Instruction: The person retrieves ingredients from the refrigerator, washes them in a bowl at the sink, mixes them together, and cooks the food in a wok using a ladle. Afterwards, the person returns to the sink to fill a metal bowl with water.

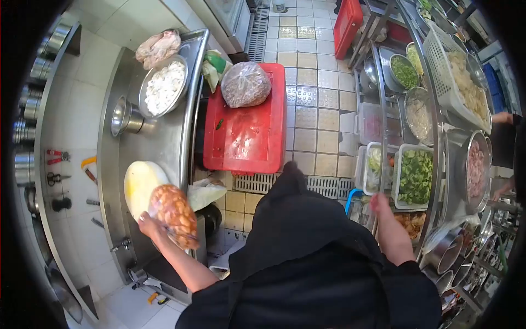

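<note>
My left hand grips a clear plastic bag of orange-brown chunks at its near side. I cannot make out what the chunks are. The bag is over the edge of a round, yellowed cutting board on the steel counter. My right hand hangs at the right, close to the shelf rack and a tub of chopped green leaves. Its fingers are seen edge-on and blurred, so their pose is unclear. A bright blue handle-like edge shows just left of it.
A bowl of white pieces and a steel pot stand on the counter. A red lidded crate with a bag of minced-looking food flanks the tiled aisle. Another person's hand shows far right.
</note>
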Action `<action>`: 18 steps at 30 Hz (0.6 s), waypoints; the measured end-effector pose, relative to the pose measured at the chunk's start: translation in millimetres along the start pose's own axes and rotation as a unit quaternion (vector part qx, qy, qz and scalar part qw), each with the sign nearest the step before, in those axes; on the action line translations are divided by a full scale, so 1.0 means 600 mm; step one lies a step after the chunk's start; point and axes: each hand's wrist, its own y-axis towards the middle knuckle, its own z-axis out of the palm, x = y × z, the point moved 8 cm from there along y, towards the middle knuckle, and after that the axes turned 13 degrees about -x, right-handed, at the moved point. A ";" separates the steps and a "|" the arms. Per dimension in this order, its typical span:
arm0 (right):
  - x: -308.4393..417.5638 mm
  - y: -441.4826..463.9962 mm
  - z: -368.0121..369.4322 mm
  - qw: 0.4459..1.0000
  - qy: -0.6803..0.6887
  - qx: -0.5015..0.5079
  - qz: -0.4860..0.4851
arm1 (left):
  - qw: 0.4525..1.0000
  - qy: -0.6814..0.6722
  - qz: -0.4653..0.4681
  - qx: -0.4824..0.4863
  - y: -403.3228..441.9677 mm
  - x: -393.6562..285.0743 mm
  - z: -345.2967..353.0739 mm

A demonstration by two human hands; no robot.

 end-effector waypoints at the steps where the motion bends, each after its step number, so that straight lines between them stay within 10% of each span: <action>1: 0.080 -0.028 0.055 1.000 0.014 0.001 -0.016 | 0.998 -0.016 -0.057 0.034 -0.018 0.041 0.015; 4: 0.252 -0.127 0.227 0.998 -0.043 -0.019 -0.051 | 0.978 -0.114 -0.171 0.043 -0.178 0.030 0.089; 9: 0.484 -0.194 0.447 0.957 -0.193 0.097 -0.192 | 0.983 0.097 -0.019 0.153 -0.321 0.046 0.274; 18: 0.653 -0.097 0.348 0.968 -0.180 -0.018 -0.176 | 0.973 0.057 0.058 0.216 -0.469 -0.092 0.650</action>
